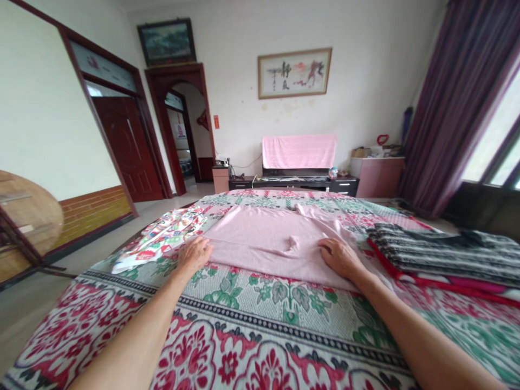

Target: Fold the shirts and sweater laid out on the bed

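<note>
A light pink shirt [260,238] lies spread over the patterned cloth, with a small bunched fold right of its middle. At the shirt's left edge, my left hand [195,253] is closed, fingers together on the fabric. My right hand [340,257] has its fingers curled on the shirt's right part, closed on the cloth there. Part of the shirt is hidden under the right hand and forearm. Just beyond my left hand lies a white garment [166,233] with a colourful print, loosely crumpled.
Underneath is a red, green and white floral cloth [280,330]. Folded black-and-grey knitwear [439,252] is stacked on red fabric at the right. Farther off stand a low cabinet [345,187] and a pink cloth [299,151] draped over something. A round wooden board [32,211] leans at left.
</note>
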Tool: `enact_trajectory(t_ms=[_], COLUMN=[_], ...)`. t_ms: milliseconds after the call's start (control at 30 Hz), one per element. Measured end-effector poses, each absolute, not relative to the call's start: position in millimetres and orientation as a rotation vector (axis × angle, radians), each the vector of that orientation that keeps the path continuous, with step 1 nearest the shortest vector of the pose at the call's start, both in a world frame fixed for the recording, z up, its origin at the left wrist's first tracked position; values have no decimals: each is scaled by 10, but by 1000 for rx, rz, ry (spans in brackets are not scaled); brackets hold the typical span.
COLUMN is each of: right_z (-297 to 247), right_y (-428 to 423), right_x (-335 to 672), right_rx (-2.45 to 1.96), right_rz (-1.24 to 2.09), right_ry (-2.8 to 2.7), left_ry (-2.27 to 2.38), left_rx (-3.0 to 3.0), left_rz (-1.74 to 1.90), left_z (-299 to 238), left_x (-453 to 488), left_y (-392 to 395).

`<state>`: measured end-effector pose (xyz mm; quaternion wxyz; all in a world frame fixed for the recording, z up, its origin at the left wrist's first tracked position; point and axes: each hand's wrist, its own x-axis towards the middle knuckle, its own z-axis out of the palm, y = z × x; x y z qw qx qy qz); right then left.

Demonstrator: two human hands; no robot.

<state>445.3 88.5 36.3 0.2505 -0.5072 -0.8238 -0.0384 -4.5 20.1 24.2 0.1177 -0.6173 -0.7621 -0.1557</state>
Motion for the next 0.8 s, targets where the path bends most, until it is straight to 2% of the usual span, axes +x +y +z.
enact_trajectory(t_ms=[367,567,800], right_z=[329,428,557], right_y=[901,811,369], right_x=[4471,4462,4389], right_rx=[-1345,-1423,-1163], right_rz=[-137,-175,-127], right_ry=[-2253,-2128,-2352], left_ry=[-2247,-2083,-2109], left_rx=[-1778,-1783,-1781], left_rz=[-521,-623,-452], left_z=[237,291,360], left_x=[-33,-47,54], left_y=[207,161,89])
